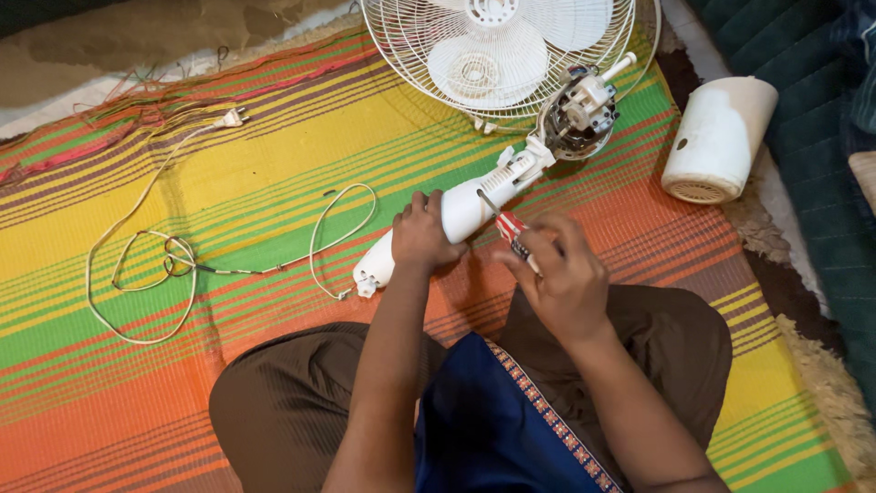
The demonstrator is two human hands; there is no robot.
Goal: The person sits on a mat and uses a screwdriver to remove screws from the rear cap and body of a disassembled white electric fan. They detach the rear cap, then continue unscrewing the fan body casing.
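A dark blue cloth with a patterned border (497, 420) is seen nearest the camera, draped over crossed legs in brown fabric (301, 402).

The left hand (422, 233) is closed around the white plastic fan neck (456, 219), fingers wrapped over its upper side. The neck is held low over the mat, just in front of the knees, angled up to the right. The right hand (561, 274) is pinched shut on the red-and-white handle of a small screwdriver (509, 228); its metal shaft is pointed up-left and its tip is set against the neck beside the left hand.

At the neck's upper end the exposed motor with metal core and white fittings (577, 114) is attached, resting against the white wire fan guard with blades (497, 50). A white domed plastic motor cover (716, 137) is lying well apart at right. A thin white power cord with plug (182, 260) is looped at left. Everything is resting on a striped woven mat of orange, yellow and green (274, 164).
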